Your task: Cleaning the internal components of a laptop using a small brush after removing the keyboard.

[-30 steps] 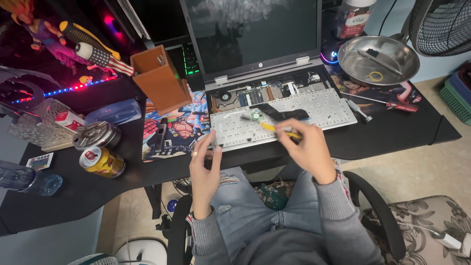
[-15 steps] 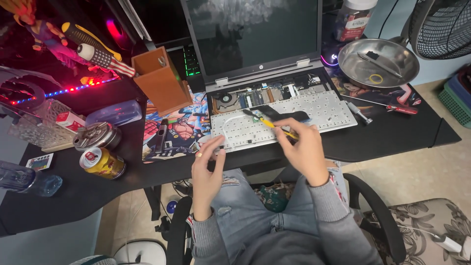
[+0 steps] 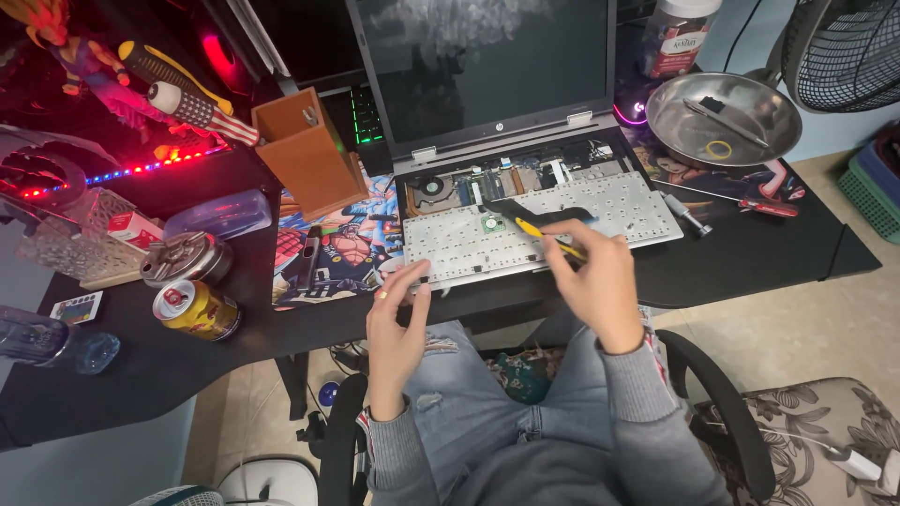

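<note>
The right hand [image 3: 600, 281] grips a yellow tool [image 3: 539, 234] over the white keyboard [image 3: 544, 230]. The left hand [image 3: 398, 314] pinches the keyboard's front left corner, at the desk's [image 3: 750, 253] front edge. The desk's right side has bare room.

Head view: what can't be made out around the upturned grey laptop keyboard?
- Yellow-handled tool: tip too small, partly behind right hand.
- Upturned grey laptop keyboard: front-left corner covered by left hand.
- Open laptop base: front hidden under keyboard.
- Round steel bowl: contents too small.

Glossy metal bowl [image 3: 727, 120], matt black desk [image 3: 750, 258], brown wooden box [image 3: 309, 155].
</note>
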